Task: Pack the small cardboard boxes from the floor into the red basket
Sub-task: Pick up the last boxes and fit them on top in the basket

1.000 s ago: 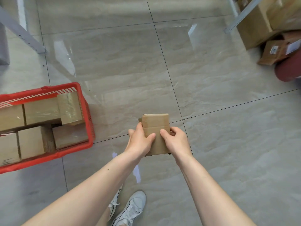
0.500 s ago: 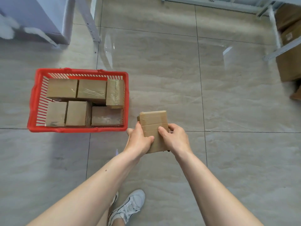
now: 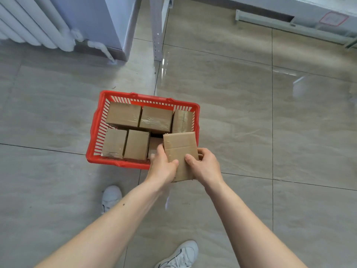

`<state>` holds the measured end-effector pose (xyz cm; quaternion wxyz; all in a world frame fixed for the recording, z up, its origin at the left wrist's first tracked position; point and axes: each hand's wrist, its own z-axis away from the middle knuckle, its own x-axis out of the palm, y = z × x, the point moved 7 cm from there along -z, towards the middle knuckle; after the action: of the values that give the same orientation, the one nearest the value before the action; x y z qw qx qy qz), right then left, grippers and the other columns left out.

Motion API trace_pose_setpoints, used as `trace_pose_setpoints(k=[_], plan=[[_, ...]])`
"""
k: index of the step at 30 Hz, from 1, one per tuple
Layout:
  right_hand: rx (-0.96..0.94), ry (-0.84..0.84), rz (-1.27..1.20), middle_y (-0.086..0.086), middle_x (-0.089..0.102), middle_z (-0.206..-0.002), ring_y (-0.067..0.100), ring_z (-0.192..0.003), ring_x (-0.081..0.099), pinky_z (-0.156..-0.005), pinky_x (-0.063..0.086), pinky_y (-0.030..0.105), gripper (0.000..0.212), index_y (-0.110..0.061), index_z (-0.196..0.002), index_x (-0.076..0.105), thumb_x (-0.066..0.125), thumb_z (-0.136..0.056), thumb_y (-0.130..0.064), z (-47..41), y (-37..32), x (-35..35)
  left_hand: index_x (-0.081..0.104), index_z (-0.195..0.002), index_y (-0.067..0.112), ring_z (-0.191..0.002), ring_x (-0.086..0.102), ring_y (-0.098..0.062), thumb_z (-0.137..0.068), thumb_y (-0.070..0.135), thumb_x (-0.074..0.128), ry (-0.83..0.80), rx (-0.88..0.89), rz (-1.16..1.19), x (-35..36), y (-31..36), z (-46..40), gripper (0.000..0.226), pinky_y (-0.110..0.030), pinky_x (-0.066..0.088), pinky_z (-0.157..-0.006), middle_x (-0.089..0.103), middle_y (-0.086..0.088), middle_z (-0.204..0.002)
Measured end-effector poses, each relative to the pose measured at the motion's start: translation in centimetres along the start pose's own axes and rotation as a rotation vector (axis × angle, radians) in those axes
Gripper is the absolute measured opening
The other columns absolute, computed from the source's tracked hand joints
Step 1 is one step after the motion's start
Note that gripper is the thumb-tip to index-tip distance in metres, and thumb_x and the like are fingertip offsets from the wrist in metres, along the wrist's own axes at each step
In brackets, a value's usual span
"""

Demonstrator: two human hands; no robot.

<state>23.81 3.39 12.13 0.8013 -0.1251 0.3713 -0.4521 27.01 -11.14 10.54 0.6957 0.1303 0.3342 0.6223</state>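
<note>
Both hands hold one small cardboard box (image 3: 180, 151) up in the air. The left hand (image 3: 163, 167) grips its left side, with the thumb on top. The right hand (image 3: 204, 167) grips its right side, thumb on top too. The box is flat and brown, with tape along its edges. It sits over the near right corner of the red basket (image 3: 96, 130), above the floor.

The red basket stands on the shiny tile floor (image 3: 251, 132), just in front of the person. Six boxes show inside it. Along the far side are two wide boxes (image 3: 123, 116) (image 3: 156, 118) side by side, and one thin box (image 3: 182, 121) standing on end at the right. On the near side are two boxes (image 3: 114, 142) (image 3: 136, 145) standing next to each other, and one more box (image 3: 154, 145) lying low, partly hidden by the left hand.

Two white shoes (image 3: 111, 198) (image 3: 180, 255) show on the floor below the arms. A white radiator (image 3: 34, 22) is at the top left, and a grey metal post (image 3: 157, 28) stands behind the basket
</note>
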Motion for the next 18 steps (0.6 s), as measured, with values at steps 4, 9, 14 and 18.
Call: trace_pose_setpoints(k=[4,9,14,18], plan=[[0.038,0.007,-0.047,0.002,0.069,-0.118,0.024,-0.108,0.065,-0.091,0.057,0.051,0.042,-0.019,-0.126,0.059,0.066,-0.086,-0.031,-1.1,-2.0,3.1,0.029,-0.146,0.021,-0.120,0.052,-0.027,-0.092,0.011,0.049,-0.020,0.014,-0.016,-3.7,0.1,-2.9,0.059,-0.048,0.048,-0.100,0.047,-0.009,-0.137],[0.054,0.062,-0.053,0.002,0.067,-0.120,0.022,-0.110,0.064,-0.095,0.054,0.048,0.041,-0.017,-0.128,0.056,0.066,-0.089,-0.026,-2.7,-2.9,5.7,0.034,-0.136,0.024,-0.112,0.058,-0.024,-0.095,0.017,0.046,-0.089,-0.039,-0.022,-5.5,-0.9,-6.0,0.043,-0.049,0.052,-0.095,0.057,-0.005,-0.130],[0.069,0.079,-0.029,0.003,0.067,-0.123,0.023,-0.113,0.063,-0.098,0.052,0.046,0.041,-0.015,-0.131,0.055,0.064,-0.092,-0.022,-5.1,-2.0,8.3,0.038,-0.132,0.019,-0.112,0.059,-0.026,-0.095,0.017,0.043,-0.104,-0.065,-0.053,-5.6,-2.5,-8.8,0.037,-0.048,0.049,-0.098,0.058,-0.008,-0.129],[0.060,0.083,0.013,0.002,0.068,-0.121,0.024,-0.114,0.064,-0.095,0.051,0.039,0.040,-0.015,-0.130,0.056,0.064,-0.092,-0.024,-7.7,-1.1,10.4,0.034,-0.142,0.019,-0.118,0.055,-0.025,-0.097,0.018,0.042,-0.093,-0.054,-0.101,-5.4,-3.9,-11.3,0.046,-0.042,0.045,-0.102,0.049,-0.006,-0.138]])
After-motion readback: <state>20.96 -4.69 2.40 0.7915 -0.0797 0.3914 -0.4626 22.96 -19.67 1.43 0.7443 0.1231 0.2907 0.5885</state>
